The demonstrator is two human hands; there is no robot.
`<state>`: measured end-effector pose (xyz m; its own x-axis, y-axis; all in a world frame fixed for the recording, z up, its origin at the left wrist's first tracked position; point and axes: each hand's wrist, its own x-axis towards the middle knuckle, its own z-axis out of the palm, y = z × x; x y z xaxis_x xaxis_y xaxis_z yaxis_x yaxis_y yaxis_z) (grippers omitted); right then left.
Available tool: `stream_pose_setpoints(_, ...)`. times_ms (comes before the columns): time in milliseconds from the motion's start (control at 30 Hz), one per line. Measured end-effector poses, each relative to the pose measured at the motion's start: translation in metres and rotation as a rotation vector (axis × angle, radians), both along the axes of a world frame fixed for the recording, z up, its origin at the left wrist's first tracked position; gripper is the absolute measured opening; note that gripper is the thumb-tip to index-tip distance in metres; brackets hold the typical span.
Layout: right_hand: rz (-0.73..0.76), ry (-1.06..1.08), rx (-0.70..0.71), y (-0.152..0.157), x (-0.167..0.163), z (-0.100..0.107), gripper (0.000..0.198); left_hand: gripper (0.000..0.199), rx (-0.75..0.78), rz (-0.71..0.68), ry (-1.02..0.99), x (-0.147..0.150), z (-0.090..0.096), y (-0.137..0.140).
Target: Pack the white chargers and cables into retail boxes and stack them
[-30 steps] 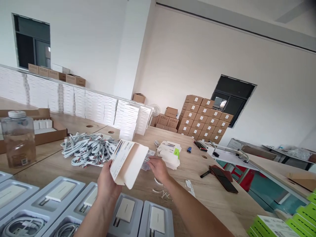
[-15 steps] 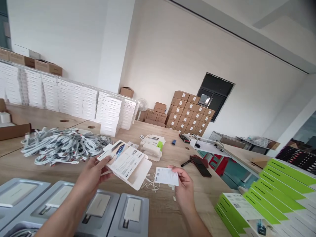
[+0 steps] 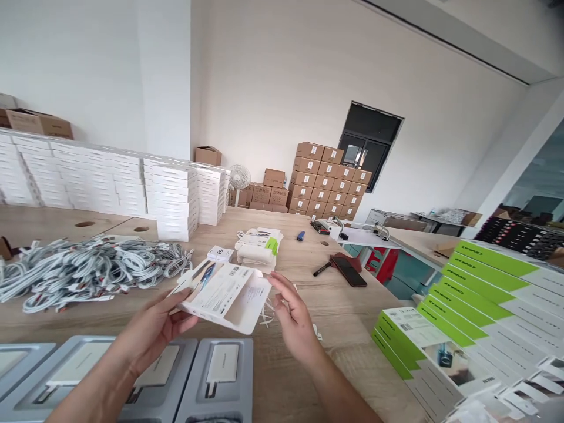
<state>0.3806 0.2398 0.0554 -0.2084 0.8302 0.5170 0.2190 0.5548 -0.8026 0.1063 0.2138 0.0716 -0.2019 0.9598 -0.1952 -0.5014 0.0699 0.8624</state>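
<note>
My left hand (image 3: 165, 320) grips a white printed packaging box (image 3: 220, 291), thumb on top and fingers beneath, and the box is tilted with its end turned to the right. Inside that end lies a white printed card (image 3: 253, 295), partly hidden by the box's walls. At the same end is my right hand (image 3: 293, 311), its fingertips at the flap's edge and its thumb apart from them. Below my hands, grey trays (image 3: 247, 376) hold white flat chargers (image 3: 223, 363). A stack of small cards (image 3: 220, 254) lies just beyond the box.
A heap of grey cables (image 3: 106, 270) spreads at left, before tall stacks of white boxes (image 3: 171, 200). Flattened packaging (image 3: 258, 247) lies ahead. Right of it are a marker (image 3: 322, 269) and a phone (image 3: 349, 271). Green-and-white boxes (image 3: 476, 294) rise at the right.
The card has gone from my right hand's pinch into the box's end. My right hand has moved left and up to the box. The view has turned right.
</note>
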Motion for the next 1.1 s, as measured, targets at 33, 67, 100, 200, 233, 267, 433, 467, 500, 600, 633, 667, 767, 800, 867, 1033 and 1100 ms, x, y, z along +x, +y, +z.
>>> stream_pose_setpoints(33, 0.017, 0.008, -0.055, 0.000, -0.001, -0.001, 0.034, 0.015, 0.009, 0.016, -0.023, -0.003, 0.001, 0.000)
stream_pose_setpoints(67, 0.043, 0.008, -0.105, -0.001, -0.003, -0.002, 0.033, 0.014, 0.021, 0.034, -0.048, -0.006, 0.001, 0.001)
stream_pose_setpoints(100, 0.071, 0.008, -0.146, -0.003, -0.005, -0.002, 0.034, 0.013, 0.030, 0.050, -0.073, -0.009, 0.002, 0.001)
stream_pose_setpoints(200, 0.105, 0.014, -0.199, -0.011, -0.007, 0.003, 0.050, 0.010, 0.030, 0.087, -0.128, -0.018, 0.006, 0.001)
stream_pose_setpoints(233, 0.113, -0.011, -0.220, -0.015, -0.007, 0.005, 0.051, 0.010, 0.028, 0.092, -0.139, -0.020, 0.008, 0.000)
stream_pose_setpoints(267, 0.143, -0.064, -0.256, -0.018, -0.006, 0.008, 0.051, 0.011, 0.028, 0.094, -0.152, -0.021, 0.009, 0.000)
stream_pose_setpoints(433, 0.414, -0.473, -0.291, -0.037, -0.006, 0.005, 0.085, 0.017, 0.055, 0.082, -0.196, -0.021, 0.012, -0.001)
stream_pose_setpoints(467, 0.430, -0.527, -0.249, -0.041, -0.009, 0.001, 0.092, 0.017, 0.062, 0.078, -0.200, -0.021, 0.012, -0.001)
stream_pose_setpoints(500, 0.432, -0.565, -0.209, -0.044, -0.012, -0.003, 0.096, 0.017, 0.067, 0.076, -0.202, -0.020, 0.012, -0.001)
stream_pose_setpoints(600, 0.412, -0.600, -0.135, -0.050, -0.023, -0.009, 0.097, 0.020, 0.071, 0.068, -0.199, -0.020, 0.012, -0.002)
stream_pose_setpoints(633, 0.405, -0.599, -0.119, -0.050, -0.024, -0.007, 0.095, 0.021, 0.067, 0.065, -0.196, -0.020, 0.012, -0.002)
stream_pose_setpoints(667, 0.394, -0.592, -0.107, -0.049, -0.022, -0.004, 0.093, 0.021, 0.061, 0.065, -0.192, -0.021, 0.012, -0.002)
stream_pose_setpoints(767, 0.332, -0.508, -0.133, -0.037, -0.002, 0.016, 0.087, 0.019, 0.042, 0.080, -0.173, -0.021, 0.012, -0.002)
stream_pose_setpoints(800, 0.294, -0.448, -0.171, -0.031, 0.008, 0.024, 0.085, 0.019, 0.039, 0.086, -0.165, -0.020, 0.013, -0.002)
stream_pose_setpoints(867, 0.175, -0.290, -0.254, -0.018, 0.031, 0.038, 0.078, 0.019, 0.028, 0.086, -0.147, -0.014, 0.012, -0.002)
stream_pose_setpoints(1033, -0.325, 0.004, -0.247, 0.015, 0.066, 0.044, 0.066, 0.026, 0.041, -0.033, -0.091, 0.021, 0.005, -0.009)
stream_pose_setpoints(1100, -0.492, -0.033, -0.200, 0.024, 0.069, 0.034, 0.065, 0.034, 0.048, -0.113, -0.065, 0.036, 0.002, -0.013)
